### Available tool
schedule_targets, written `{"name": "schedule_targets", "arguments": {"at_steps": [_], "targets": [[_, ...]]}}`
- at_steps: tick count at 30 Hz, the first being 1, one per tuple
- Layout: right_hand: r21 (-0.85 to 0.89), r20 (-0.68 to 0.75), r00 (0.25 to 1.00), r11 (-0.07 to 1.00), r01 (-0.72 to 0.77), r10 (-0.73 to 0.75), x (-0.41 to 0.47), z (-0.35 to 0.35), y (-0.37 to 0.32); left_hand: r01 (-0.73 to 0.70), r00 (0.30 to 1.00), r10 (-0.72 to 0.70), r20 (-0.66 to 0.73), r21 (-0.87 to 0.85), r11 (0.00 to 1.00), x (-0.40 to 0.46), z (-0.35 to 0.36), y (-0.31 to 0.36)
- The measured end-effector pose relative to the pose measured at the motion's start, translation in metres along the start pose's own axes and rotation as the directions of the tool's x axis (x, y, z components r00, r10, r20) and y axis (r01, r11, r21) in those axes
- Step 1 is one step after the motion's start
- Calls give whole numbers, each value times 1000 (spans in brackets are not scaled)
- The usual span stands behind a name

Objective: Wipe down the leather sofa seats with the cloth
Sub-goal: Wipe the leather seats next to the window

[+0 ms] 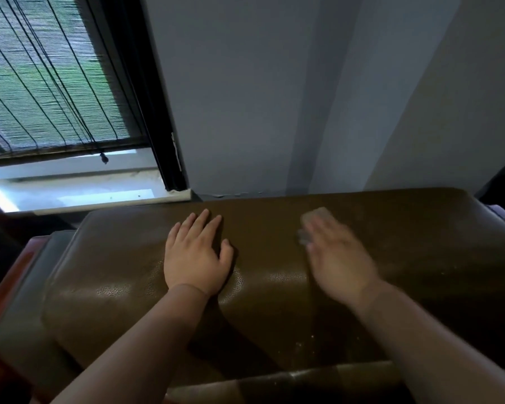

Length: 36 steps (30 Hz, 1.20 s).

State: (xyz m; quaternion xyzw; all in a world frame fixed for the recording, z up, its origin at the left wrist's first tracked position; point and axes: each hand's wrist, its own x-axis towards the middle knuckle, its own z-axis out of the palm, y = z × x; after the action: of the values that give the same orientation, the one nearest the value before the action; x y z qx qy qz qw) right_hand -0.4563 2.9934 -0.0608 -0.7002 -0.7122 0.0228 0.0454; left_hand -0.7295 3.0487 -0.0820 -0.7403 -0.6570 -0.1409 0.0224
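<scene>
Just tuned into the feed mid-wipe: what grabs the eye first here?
Two bare hands on the olive-brown leather sofa cushion: the left hand lies flat at centre, the right hand is motion-blurred, with a greyish cloth showing under its fingers. At upper left, a window with a woven blind glows.

Left hand: palm down, fingers straight and together, thumb spread to the right, pressed flat; bare forearm running back to the near left. Right hand: blurred, palm down, fingers extended toward the far side; bare forearm running back to the near right. Hands apart.
</scene>
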Motion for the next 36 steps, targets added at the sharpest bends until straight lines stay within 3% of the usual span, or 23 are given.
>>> {"name": "schedule_targets", "arguments": {"at_steps": [3, 5, 8, 10, 11, 13, 16, 18, 19, 22, 25, 26, 28, 30, 31, 33, 36], "targets": [[7, -51, 967, 968, 251, -251, -39, 16, -36, 5, 1000, -5, -2, -12, 1000, -2, -4, 2], [1, -50, 961, 962, 273, -273, -40, 5, -9, 8, 1000, -8, 14, -24, 1000, -4, -6, 3], [19, -72, 997, 1000, -12, 13, -32, -12, 64, 6, 999, -6, 54, 0, 1000, -4, -10, 5], [65, -76, 973, 975, -215, 219, -29, -20, 88, 10, 996, -12, 90, 19, 1000, -3, -14, 7], [54, -81, 965, 968, -247, 250, -29, -20, 83, 12, 993, -15, 117, 21, 1000, -2, -16, 8], [20, -67, 980, 983, -185, 186, -32, -13, 51, 25, 983, -33, 181, 43, 999, -2, -21, 11], [7, -50, 993, 994, 107, -107, -51, 6, 8, 118, 959, -135, 251, 79, 990, 10, -33, 39], [29, -20, 973, 973, 230, -229, -58, 1, 19, 95, 961, -86, 264, -23, 995, 23, -35, 76], [24, -29, 976, 976, 219, -218, -57, -2, 39, 34, 966, -9, 260, -94, 995, 25, -31, 97], [54, -65, 994, 995, -81, 85, -46, -18, 118, -107, 970, 142, 196, -178, 978, 14, -9, 148], [40, -75, 956, 959, -279, 282, -31, -28, 137, -115, 982, 128, 136, -98, 988, 3, 15, 159], [14, -83, 964, 968, -250, 251, -28, -24, 122, -114, 985, 124, 116, -86, 990, 4, 20, 158], [14, -80, 997, 1000, -19, 20, -27, -13, 85, -124, 987, 131, 90, -77, 989, 9, 26, 158], [52, 7, 977, 976, 211, -212, -33, -10, 65, -124, 989, 128, 72, -67, 990, 9, 30, 156], [72, 29, 967, 965, 251, -254, -28, -14, 73, -125, 990, 129, 58, -64, 990, 8, 32, 156], [84, 5, 986, 983, 166, -167, -9, -24, 109, -125, 991, 127, 39, -63, 990, 9, 34, 158], [56, 70, 988, 988, -141, 137, 31, -36, 146, -117, 992, 120, 33, -70, 991, 9, 34, 158]]}}
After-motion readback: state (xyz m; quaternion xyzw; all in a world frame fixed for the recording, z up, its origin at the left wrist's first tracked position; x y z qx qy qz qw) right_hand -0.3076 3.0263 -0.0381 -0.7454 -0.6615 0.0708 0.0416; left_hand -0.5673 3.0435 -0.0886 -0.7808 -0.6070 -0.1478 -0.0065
